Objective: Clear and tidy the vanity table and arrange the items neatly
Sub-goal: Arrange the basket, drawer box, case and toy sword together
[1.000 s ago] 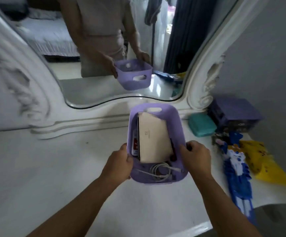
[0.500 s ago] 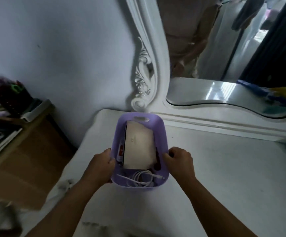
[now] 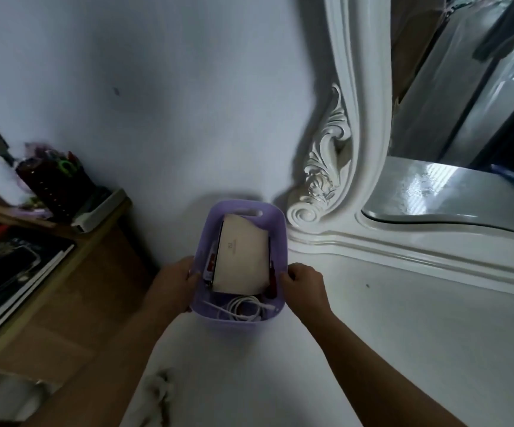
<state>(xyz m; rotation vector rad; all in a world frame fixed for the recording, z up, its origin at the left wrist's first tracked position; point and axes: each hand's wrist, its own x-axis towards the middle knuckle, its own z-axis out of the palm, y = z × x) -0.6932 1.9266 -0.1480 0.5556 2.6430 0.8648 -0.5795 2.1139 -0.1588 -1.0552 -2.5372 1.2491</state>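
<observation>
Evidently for stowage, the left hand and right hand each gripped a side rim of the purple basket, positioned at the vanity table's back-left corner beside the mirror frame.

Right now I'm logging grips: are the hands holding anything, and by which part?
Both hold the purple basket by its long side rims: left hand on the left rim, right hand on the right.

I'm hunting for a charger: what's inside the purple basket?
In the purple basket: a white box, a coiled white cable, something red-and-white beside the box. Anything beneath the box is hidden.
</observation>
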